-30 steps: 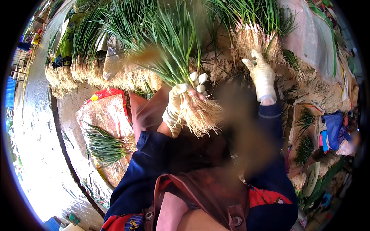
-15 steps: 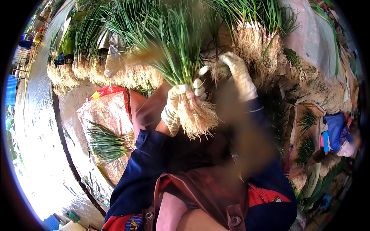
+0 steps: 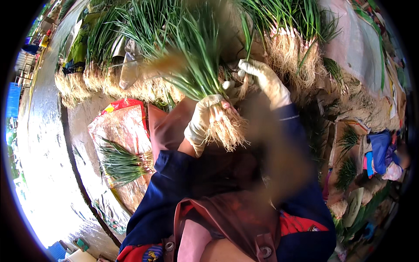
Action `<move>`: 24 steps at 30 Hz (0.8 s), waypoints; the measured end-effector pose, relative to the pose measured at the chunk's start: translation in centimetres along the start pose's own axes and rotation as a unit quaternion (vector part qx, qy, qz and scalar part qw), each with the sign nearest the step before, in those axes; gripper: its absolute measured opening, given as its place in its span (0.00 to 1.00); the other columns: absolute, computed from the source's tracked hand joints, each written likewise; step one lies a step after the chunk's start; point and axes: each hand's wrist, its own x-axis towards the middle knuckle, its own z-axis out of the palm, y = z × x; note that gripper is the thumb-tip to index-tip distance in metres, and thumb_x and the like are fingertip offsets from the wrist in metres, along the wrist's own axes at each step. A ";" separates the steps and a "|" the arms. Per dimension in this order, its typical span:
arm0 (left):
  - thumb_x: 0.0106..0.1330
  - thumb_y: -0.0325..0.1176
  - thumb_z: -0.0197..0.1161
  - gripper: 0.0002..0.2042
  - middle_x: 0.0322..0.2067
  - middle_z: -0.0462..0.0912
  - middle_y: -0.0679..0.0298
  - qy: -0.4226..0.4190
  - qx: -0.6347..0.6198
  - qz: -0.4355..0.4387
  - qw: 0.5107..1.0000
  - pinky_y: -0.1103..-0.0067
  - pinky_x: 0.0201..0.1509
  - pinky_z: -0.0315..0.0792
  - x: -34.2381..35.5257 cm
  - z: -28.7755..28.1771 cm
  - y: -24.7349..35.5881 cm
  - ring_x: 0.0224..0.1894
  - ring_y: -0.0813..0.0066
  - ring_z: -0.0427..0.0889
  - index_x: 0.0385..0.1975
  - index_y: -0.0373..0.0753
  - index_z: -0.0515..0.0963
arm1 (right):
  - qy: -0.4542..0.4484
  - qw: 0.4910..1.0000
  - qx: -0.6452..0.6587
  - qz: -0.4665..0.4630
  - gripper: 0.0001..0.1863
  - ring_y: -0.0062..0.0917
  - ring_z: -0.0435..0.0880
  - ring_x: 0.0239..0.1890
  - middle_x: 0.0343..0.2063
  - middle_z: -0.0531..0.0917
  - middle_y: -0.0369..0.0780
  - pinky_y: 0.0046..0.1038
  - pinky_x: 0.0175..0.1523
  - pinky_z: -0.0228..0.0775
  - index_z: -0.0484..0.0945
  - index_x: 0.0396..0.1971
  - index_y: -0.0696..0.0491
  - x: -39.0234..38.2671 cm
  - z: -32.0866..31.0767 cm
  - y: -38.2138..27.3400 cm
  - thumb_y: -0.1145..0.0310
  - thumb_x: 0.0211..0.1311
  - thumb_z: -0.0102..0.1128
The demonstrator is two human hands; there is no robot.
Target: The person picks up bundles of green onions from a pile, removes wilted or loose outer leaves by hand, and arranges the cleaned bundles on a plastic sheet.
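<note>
My left hand (image 3: 201,120), in a pale glove, is wrapped round a bunch of spring onions (image 3: 200,56) near the root end. Its long green leaves point away from me, and its pale roots (image 3: 227,129) spread below the fingers. Just to the right, my gloved right hand (image 3: 264,81) pinches a thin spring onion (image 3: 247,37), held upright with a few roots hanging under the fingertips. A blurred brownish smear crosses the right forearm and part of the leaves.
Rows of rooted spring onions (image 3: 144,83) lie along the far side, with another heap (image 3: 292,48) at far right. A smaller bunch (image 3: 122,161) rests on a red-edged plastic sack (image 3: 131,111) at left. A maroon apron (image 3: 227,214) covers my lap.
My right hand has shifted slightly left, and a spring onion now shows upright in its fingers. The bunch in my left hand has tilted a little, and that hand's fingertips have moved.
</note>
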 end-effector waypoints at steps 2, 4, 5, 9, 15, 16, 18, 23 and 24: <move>0.59 0.34 0.56 0.13 0.27 0.79 0.55 -0.031 -0.051 -0.099 0.993 0.57 0.46 0.75 -0.1 -0.9 0.3 0.37 0.48 0.79 0.33 0.29 0.75 | -0.084 0.996 0.009 -0.005 0.12 0.13 0.76 0.25 0.27 0.82 0.34 0.13 0.31 0.65 0.78 0.42 0.52 -2.1 2.0 -0.1 0.65 0.61 0.58; 0.61 0.35 0.53 0.15 0.29 0.80 0.54 -0.066 -0.127 -0.123 0.982 0.56 0.46 0.74 0.1 2.5 -0.2 0.39 0.48 0.79 0.40 0.30 0.75 | -0.060 0.998 0.035 0.005 0.11 0.11 0.74 0.24 0.29 0.81 0.32 0.12 0.28 0.65 0.77 0.43 0.51 -2.5 2.2 1.2 0.66 0.61 0.59; 0.60 0.30 0.53 0.14 0.40 0.78 0.54 -0.105 -0.126 -0.133 0.977 0.62 0.47 0.74 0.5 1.9 -0.4 0.41 0.56 0.79 0.45 0.32 0.74 | -0.062 0.997 0.035 -0.001 0.12 0.12 0.76 0.30 0.31 0.81 0.32 0.15 0.35 0.67 0.78 0.42 0.53 -2.7 1.6 1.7 0.65 0.60 0.60; 0.59 0.26 0.54 0.18 0.52 0.74 0.55 -0.067 -0.117 -0.120 0.984 0.68 0.48 0.74 0.2 2.0 -0.3 0.42 0.67 0.78 0.51 0.34 0.72 | 0.024 0.994 -0.016 -0.108 0.13 0.15 0.77 0.32 0.29 0.81 0.31 0.19 0.40 0.68 0.79 0.37 0.54 -0.5 2.4 2.6 0.61 0.57 0.63; 0.59 0.26 0.55 0.19 0.49 0.76 0.56 -0.051 -0.108 -0.122 0.985 0.69 0.47 0.75 0.2 2.8 -0.3 0.40 0.68 0.79 0.52 0.32 0.70 | 0.132 0.943 -0.199 -0.232 0.15 0.23 0.78 0.24 0.24 0.82 0.39 0.27 0.35 0.71 0.79 0.31 0.57 0.7 0.6 4.5 0.58 0.58 0.61; 0.59 0.26 0.54 0.19 0.48 0.76 0.56 -0.054 -0.103 -0.123 0.986 0.69 0.46 0.75 0.2 2.4 -0.3 0.40 0.68 0.79 0.52 0.32 0.70 | 0.153 0.921 -0.244 -0.264 0.15 0.23 0.78 0.24 0.24 0.82 0.40 0.27 0.35 0.71 0.79 0.31 0.58 0.6 0.9 4.7 0.59 0.58 0.61; 0.59 0.26 0.54 0.19 0.46 0.77 0.57 -0.061 -0.095 -0.130 0.985 0.68 0.46 0.75 0.6 1.4 -0.3 0.40 0.68 0.79 0.52 0.32 0.69 | 0.229 0.852 -0.389 -0.265 0.12 0.25 0.79 0.25 0.24 0.83 0.39 0.27 0.35 0.72 0.80 0.32 0.55 -0.3 0.9 3.5 0.60 0.58 0.60; 0.58 0.26 0.54 0.22 0.50 0.71 0.54 -0.112 -0.082 -0.115 0.984 0.68 0.50 0.74 -0.1 -0.9 -0.3 0.40 0.67 0.77 0.53 0.28 0.66 | 0.406 0.851 -0.330 -0.047 0.18 0.26 0.81 0.28 0.22 0.82 0.36 0.30 0.36 0.73 0.81 0.35 0.52 -3.8 -5.5 -1.1 0.52 0.56 0.61; 0.58 0.29 0.55 0.23 0.51 0.70 0.54 -0.117 -0.084 -0.086 0.986 0.68 0.48 0.75 -0.6 0.2 -0.4 0.40 0.67 0.77 0.55 0.28 0.64 | 0.332 0.802 -0.489 0.082 0.21 0.27 0.82 0.30 0.23 0.83 0.36 0.31 0.38 0.73 0.81 0.35 0.52 -4.3 -6.9 -0.9 0.48 0.55 0.59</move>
